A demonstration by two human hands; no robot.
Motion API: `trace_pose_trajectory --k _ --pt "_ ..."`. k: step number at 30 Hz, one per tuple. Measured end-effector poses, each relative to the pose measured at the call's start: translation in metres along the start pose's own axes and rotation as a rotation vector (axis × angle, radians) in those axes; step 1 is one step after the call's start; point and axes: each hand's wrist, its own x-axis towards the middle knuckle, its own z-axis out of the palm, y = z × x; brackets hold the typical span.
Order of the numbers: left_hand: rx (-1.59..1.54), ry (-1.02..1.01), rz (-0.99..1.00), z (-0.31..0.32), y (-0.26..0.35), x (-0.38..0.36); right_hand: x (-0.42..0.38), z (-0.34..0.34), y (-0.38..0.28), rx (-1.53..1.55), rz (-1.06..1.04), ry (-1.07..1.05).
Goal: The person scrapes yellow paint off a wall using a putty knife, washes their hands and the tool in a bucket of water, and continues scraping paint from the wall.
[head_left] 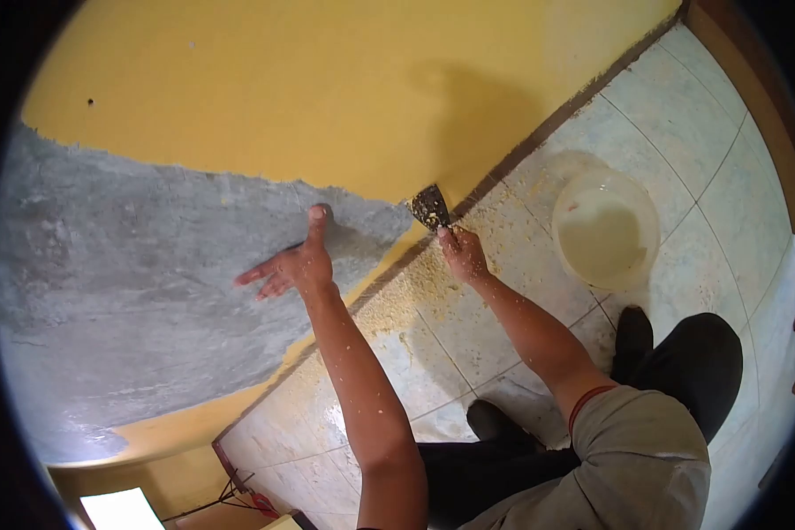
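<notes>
My right hand [465, 254] is closed round the handle of a scraper [430, 207], whose dark blade is speckled with yellow bits. The blade is at the low edge of the yellow paint [265, 97], near the brown baseboard. My left hand [299, 263] is open, fingers spread and thumb raised, in front of the bare grey wall patch [132, 265]; whether it touches the wall I cannot tell. Small pale flecks dot both forearms.
Yellow scrapings [402, 305] litter the tiled floor [442, 344] along the baseboard. A round translucent basin [606, 230] holding cloudy liquid stands on the tiles, near my dark shoes. Cables and a red object lie at the lower left.
</notes>
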Motion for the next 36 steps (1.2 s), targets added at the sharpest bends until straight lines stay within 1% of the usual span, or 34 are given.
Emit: trace_pose_trajectory --k 2,5,6,7,8,9,11,12,13,14,15,17,18,19,20,21,22,23,25,26,27,29,30,31,32,33,35,36 --pt "0.076 -0.001 -0.047 0.0 0.002 -0.003 0.004 0.005 -0.008 -0.082 -0.038 0.01" --pt "0.062 -0.019 -0.06 -0.001 0.001 -0.003 0.005 0.003 -0.024 -0.036 -0.035 -0.002" --pt "0.058 -0.014 -0.063 0.0 -0.001 -0.002 0.004 0.007 -0.006 0.065 -0.12 0.034" --pt "0.087 -0.005 -0.072 0.001 -0.002 0.001 0.001 0.004 0.001 0.067 -0.13 0.029" --pt "0.115 0.002 -0.077 0.002 -0.003 0.004 -0.003 -0.002 0.008 0.019 -0.073 -0.009" --pt "0.105 0.006 -0.066 0.003 -0.001 0.007 -0.002 -0.005 -0.001 -0.027 -0.019 -0.041" --pt "0.16 0.03 0.013 0.006 -0.008 0.009 0.005 -0.003 -0.013 -0.024 0.017 -0.038" --pt "0.168 0.022 -0.002 0.006 -0.008 0.006 0.011 -0.004 -0.031 -0.118 -0.083 -0.017" --pt "0.102 -0.001 -0.013 0.002 -0.005 0.002 0.014 -0.002 -0.041 -0.213 -0.176 -0.003" --pt "0.029 -0.019 -0.019 -0.001 -0.004 -0.001 0.019 0.002 -0.043 -0.194 -0.214 0.021" --pt "0.024 -0.018 -0.027 -0.002 -0.006 -0.004 0.01 -0.001 -0.031 -0.201 -0.217 0.015" --pt "0.116 -0.023 -0.075 -0.004 0.007 -0.003 0.0 -0.007 -0.005 -0.156 -0.049 -0.018" --pt "0.103 -0.018 -0.065 -0.002 0.006 0.002 -0.005 -0.01 -0.014 -0.124 0.042 -0.053" --pt "0.123 0.013 -0.01 0.002 -0.001 0.007 0.003 -0.006 -0.021 -0.124 0.031 -0.052" --pt "0.148 0.039 0.033 0.007 -0.009 0.009 0.011 0.001 -0.027 -0.194 -0.181 0.025" --pt "0.157 0.029 0.017 0.007 -0.009 0.006 0.014 0.005 -0.032 -0.267 -0.377 0.097" --pt "0.092 0.007 -0.007 0.004 -0.004 0.001 0.018 0.008 -0.032 -0.294 -0.192 0.047" --pt "0.028 -0.01 -0.029 -0.001 -0.002 -0.001 0.005 0.006 -0.028 -0.303 -0.17 0.037" --pt "-0.013 -0.012 -0.02 0.0 -0.002 0.002 0.007 0.006 -0.024 -0.26 -0.299 0.096" --pt "0.025 0.002 -0.023 0.002 -0.002 0.003 0.002 -0.001 -0.02 -0.22 -0.111 0.038" --pt "0.072 0.013 -0.028 0.002 -0.003 0.004 0.0 -0.001 -0.023 -0.215 -0.129 0.041" --pt "0.073 0.033 0.012 0.005 -0.008 0.012 -0.002 -0.003 -0.02 -0.033 -0.023 0.002" --pt "0.089 0.042 0.041 0.008 -0.013 0.012 0.008 -0.004 -0.023 -0.041 -0.02 0.003" --pt "0.101 0.032 0.025 0.006 -0.008 0.005 0.019 -0.003 -0.026 -0.191 -0.073 -0.009" --pt "0.065 -0.004 -0.011 0.0 -0.005 -0.002 0.011 -0.003 -0.026 -0.339 -0.111 -0.033" --pt "0.01 -0.032 -0.032 -0.003 0.001 -0.004 0.002 -0.003 -0.02 -0.343 -0.097 -0.039" --pt "0.049 -0.004 -0.033 0.0 -0.008 0.004 0.001 0.0 -0.009 -0.3 -0.431 0.093" --pt "0.085 0.009 -0.022 0.001 -0.011 0.004 -0.003 -0.003 0.016 -0.515 -0.434 0.077"
